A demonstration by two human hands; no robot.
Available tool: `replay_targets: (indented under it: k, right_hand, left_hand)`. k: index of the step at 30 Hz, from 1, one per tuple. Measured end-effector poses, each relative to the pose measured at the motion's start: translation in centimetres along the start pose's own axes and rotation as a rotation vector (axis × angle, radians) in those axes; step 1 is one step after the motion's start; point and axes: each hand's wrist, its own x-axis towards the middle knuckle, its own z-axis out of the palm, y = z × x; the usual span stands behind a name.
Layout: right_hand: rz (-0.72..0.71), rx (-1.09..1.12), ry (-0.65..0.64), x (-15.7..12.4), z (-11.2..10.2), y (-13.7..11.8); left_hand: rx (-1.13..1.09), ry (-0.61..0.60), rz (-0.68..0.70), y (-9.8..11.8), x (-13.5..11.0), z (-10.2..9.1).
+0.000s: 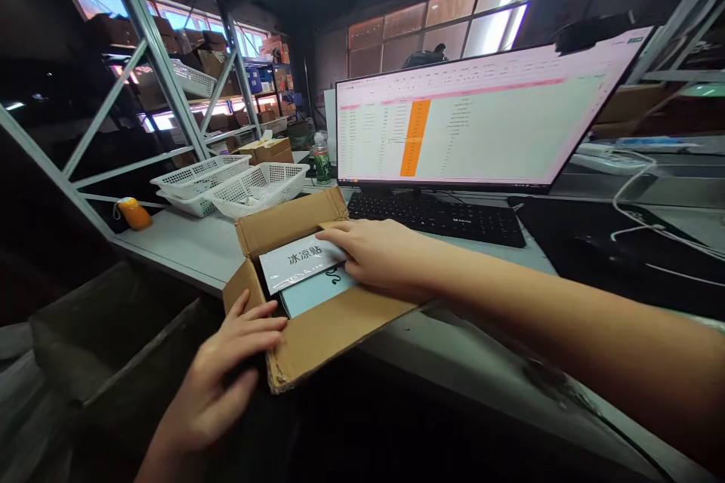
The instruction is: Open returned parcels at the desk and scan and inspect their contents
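An opened cardboard box (334,328) sits tilted at the desk's front edge, its flaps folded outward. Inside lies a white flat packet (297,263) with dark printed characters and a glossy sheen. Beneath it shows a light-blue packet (317,296) with a dark curly mark. My right hand (377,249) reaches into the box from the right, its fingers closed on the right end of the white packet; some fingertips are hidden. My left hand (226,362) rests against the near-left corner of the box, fingers spread and thumb apart.
Behind the box are a black keyboard (436,219) and a large monitor (498,121) showing a spreadsheet. White plastic baskets (257,189), a green bottle (322,160) and an orange object (134,213) stand to the left. A dark bin (118,339) is below left. Cables (623,189) lie at right.
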Motion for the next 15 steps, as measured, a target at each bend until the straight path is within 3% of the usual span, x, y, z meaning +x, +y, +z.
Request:
replay_targets:
  k: [2, 5, 7, 9, 11, 13, 15]
  right_hand:
    - [0.076, 0.037, 0.091, -0.1, -0.2, 1.2]
    - [0.27, 0.181, 0.207, -0.4, -0.3, 5.8]
    - [0.385, 0.249, 0.16, -1.0, 0.1, 9.1]
    - [0.408, 0.188, 0.112, -1.6, 0.5, 10.7]
    - [0.259, 0.024, 0.187, -1.9, 0.5, 10.0]
    - [-0.033, -0.103, 0.25, -1.4, 0.2, 7.4]
    - [-0.297, -0.122, 0.157, -0.3, -0.1, 4.1]
  left_hand:
    - [0.008, -0.015, 0.055, 0.6, 0.0, 1.4]
    - [0.03, 0.176, 0.082, 0.3, -0.4, 3.8]
    - [-0.01, 0.308, 0.106, 0.0, -0.8, 5.2]
    - [-0.032, 0.369, 0.101, -0.3, -1.2, 6.1]
    - [-0.033, 0.382, 0.09, -0.3, -1.5, 6.5]
    - [-0.031, 0.384, 0.077, -0.2, -1.4, 6.5]
    - [-0.034, 0.387, 0.066, 0.0, -1.2, 6.3]
